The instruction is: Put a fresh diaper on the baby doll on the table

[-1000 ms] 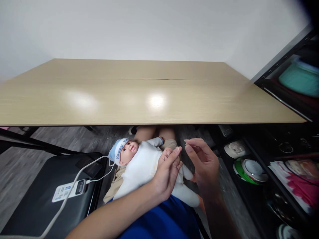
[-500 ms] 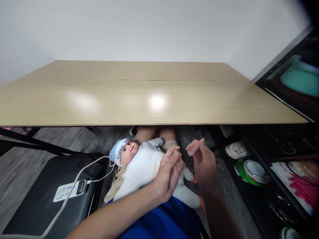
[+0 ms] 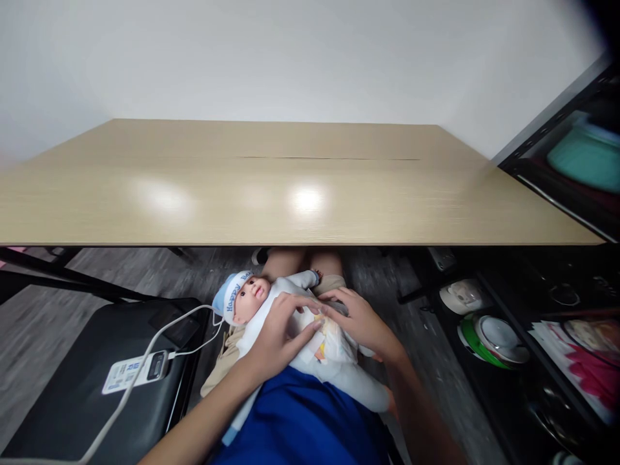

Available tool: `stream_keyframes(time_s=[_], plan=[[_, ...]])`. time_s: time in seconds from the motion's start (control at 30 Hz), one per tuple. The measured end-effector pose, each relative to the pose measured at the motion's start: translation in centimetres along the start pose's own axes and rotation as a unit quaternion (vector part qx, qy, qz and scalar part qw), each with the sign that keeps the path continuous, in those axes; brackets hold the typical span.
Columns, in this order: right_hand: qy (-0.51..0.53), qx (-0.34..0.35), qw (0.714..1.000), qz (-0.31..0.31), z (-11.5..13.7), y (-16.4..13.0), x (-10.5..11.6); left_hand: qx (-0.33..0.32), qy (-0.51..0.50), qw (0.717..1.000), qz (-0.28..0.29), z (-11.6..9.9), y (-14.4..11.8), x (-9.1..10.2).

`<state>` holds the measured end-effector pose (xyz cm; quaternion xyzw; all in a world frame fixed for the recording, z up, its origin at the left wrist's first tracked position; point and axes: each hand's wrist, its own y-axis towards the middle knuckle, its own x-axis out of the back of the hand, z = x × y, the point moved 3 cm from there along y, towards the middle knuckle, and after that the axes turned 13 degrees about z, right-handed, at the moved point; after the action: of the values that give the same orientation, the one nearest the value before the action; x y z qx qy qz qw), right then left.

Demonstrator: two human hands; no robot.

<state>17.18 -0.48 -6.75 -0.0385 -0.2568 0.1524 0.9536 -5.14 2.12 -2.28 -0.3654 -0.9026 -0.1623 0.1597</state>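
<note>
Both our hands have come down since a moment ago, when they hovered apart above the doll (image 3: 290, 323); now they lie on its belly. Our left hand (image 3: 276, 332) rests flat with fingers spread across the chest, and our right hand (image 3: 356, 320) presses open-palmed on the waist, gripping nothing. We judge the work goes best if the left hand steadies the torso while the right smooths the printed white piece at the waist, keeping it even on both sides. Our doll lies on its back across our lap, below the table (image 3: 300, 187) edge, head to our left. It wears a blue and white cap and a soft white suit.
</note>
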Motion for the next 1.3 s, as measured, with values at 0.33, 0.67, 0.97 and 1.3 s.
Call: stream_keyframes(time_s=[0.33, 0.67, 0.97, 1.3], plan=[[-0.082, 0.084, 0.993, 0.009, 0.6, 1.1, 1.3, 0.011, 0.142, 0.981, 0.132, 0.8, -0.9, -0.5], [-0.172, 0.112, 0.977, -0.067, -1.9, 3.8, 4.5, -0.03, 0.036, 0.991, 0.122, -0.6, -1.8, 0.5], [-0.184, 0.231, 0.951, 0.089, 4.5, 1.0, -1.1, -0.09, -0.018, 0.94, 0.327, -5.0, -2.9, 1.9], [-0.186, 0.034, 0.971, 0.146, -3.1, -7.0, 2.6, -0.069, 0.292, 0.909, 0.288, 0.4, 8.0, -7.6]])
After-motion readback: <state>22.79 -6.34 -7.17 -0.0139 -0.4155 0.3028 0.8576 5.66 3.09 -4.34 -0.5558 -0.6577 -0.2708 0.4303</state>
